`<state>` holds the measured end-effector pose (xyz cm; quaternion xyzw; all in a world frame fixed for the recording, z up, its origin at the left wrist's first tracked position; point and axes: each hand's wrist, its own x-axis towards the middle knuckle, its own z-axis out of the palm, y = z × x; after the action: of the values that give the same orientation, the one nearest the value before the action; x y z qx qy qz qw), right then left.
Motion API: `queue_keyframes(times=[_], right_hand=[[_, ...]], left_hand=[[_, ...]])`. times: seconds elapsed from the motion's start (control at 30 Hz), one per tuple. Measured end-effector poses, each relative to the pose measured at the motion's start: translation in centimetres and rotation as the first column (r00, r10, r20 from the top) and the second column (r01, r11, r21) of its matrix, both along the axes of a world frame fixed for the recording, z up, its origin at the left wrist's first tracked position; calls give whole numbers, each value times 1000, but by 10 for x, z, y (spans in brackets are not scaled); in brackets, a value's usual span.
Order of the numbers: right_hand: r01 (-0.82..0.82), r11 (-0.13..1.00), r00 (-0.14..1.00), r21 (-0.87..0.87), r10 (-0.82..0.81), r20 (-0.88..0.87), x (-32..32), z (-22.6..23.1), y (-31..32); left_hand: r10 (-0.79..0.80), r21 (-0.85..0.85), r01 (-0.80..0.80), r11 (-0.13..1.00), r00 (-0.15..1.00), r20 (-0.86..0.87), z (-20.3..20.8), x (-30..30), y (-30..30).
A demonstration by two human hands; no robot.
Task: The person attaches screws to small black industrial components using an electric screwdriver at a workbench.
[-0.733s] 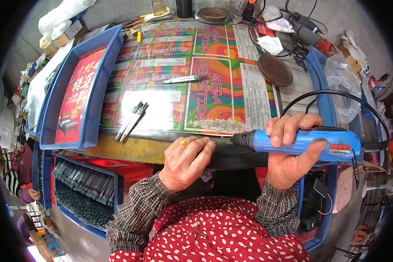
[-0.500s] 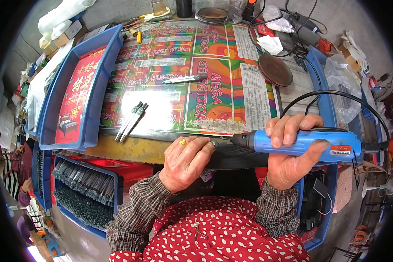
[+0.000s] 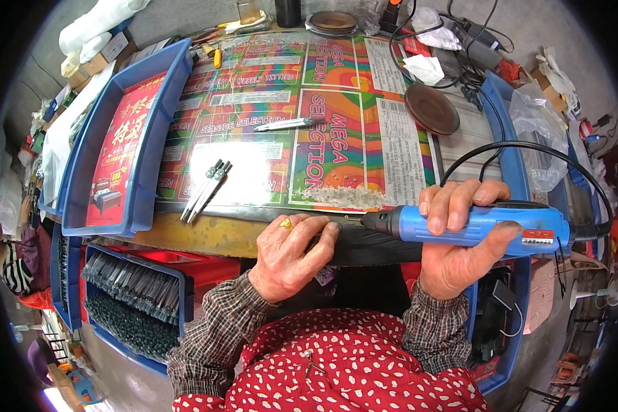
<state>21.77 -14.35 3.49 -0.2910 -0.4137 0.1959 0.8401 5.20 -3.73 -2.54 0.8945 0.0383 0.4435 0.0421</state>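
Note:
My right hand (image 3: 463, 230) is wrapped round a blue electric screwdriver (image 3: 419, 225) held level, its dark nose facing left. A thin bit shows in front of the nose, close to my left fingertips. My left hand (image 3: 292, 255), with a yellow ring on one finger, is closed at the table's front edge; the small dark thing in its fingers is mostly hidden. Beyond it, slim silver rods with dark ends (image 3: 208, 191) lie together on the table (image 3: 254, 161). Farther back lies another silver rod (image 3: 285, 125).
A blue tray (image 3: 139, 216) with a red printed sheet stands at the left. Below it, a blue bin (image 3: 185, 288) holds many slender dark parts. A brown round dish (image 3: 432, 110) sits at the right, near black cables (image 3: 491, 117). Another person (image 3: 31, 257) is at the far left.
The screwdriver's bit now shows between its nose and my left fingers, where it was hard to see before. My left fingers have shifted slightly. The other person at the far left has moved.

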Motion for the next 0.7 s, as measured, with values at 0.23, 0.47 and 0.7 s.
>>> queue_keyframes(times=[0.23, 0.47, 0.7], right_hand=[[-4, 1000, 1000, 13, 4, -4, -1, 1, 0], [-3, 1000, 1000, 10, 3, -2, -1, 1, 0], [-18, 1000, 1000, 25, 17, 6, -1, 1, 0]], left_hand=[[13, -75, -11, 997, 1000, 24, 3, 2, -3], [23, -67, -21, 998, 1000, 20, -4, 4, -1], [15, -17, -16, 1000, 1000, -5, -4, 0, -1]])
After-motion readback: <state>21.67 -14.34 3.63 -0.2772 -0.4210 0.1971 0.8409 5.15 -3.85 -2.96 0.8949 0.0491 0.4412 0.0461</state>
